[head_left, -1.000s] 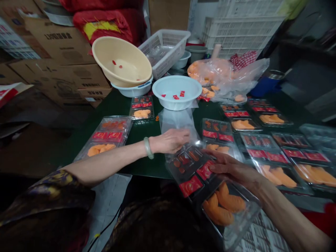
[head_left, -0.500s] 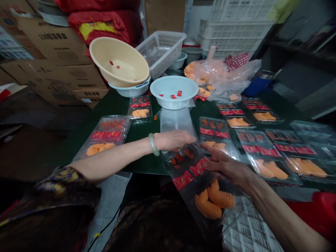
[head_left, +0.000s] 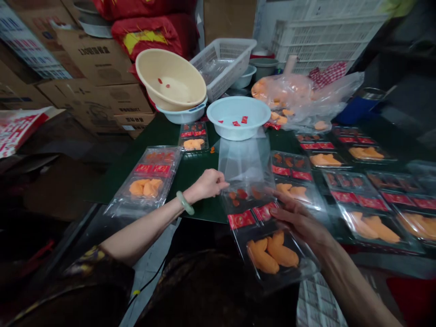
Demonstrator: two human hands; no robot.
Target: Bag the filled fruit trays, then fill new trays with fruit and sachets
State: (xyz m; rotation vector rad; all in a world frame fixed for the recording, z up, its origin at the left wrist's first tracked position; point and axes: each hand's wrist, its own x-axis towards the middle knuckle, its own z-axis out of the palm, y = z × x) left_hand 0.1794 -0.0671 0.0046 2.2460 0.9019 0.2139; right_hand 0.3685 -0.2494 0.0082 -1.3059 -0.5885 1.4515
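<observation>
A clear plastic tray (head_left: 269, 243) lies at the near table edge, holding dried orange fruit pieces, red sachets and dark pieces. My right hand (head_left: 299, 220) lies over its right side, fingers against the rim. Its far end sits in the mouth of a clear plastic bag (head_left: 243, 159), which stretches away across the table. My left hand (head_left: 207, 185), with a pale green bangle (head_left: 185, 203) on the wrist, is just left of the bag's edge. I cannot tell whether its fingers grip the film.
Several filled trays (head_left: 361, 213) cover the dark green table (head_left: 197, 209), right and left of my hands. Beyond stand a white bowl of red sachets (head_left: 238, 117), a tilted beige basin (head_left: 170, 79), a white basket (head_left: 225, 66), and a bag of orange pieces (head_left: 286, 93). Cardboard boxes (head_left: 102, 95) rise at left.
My left hand has drawn back left, off the bag. The tray has shifted left and farther up the table, toward the bag, with my right hand still on it. The view has also swung slightly.
</observation>
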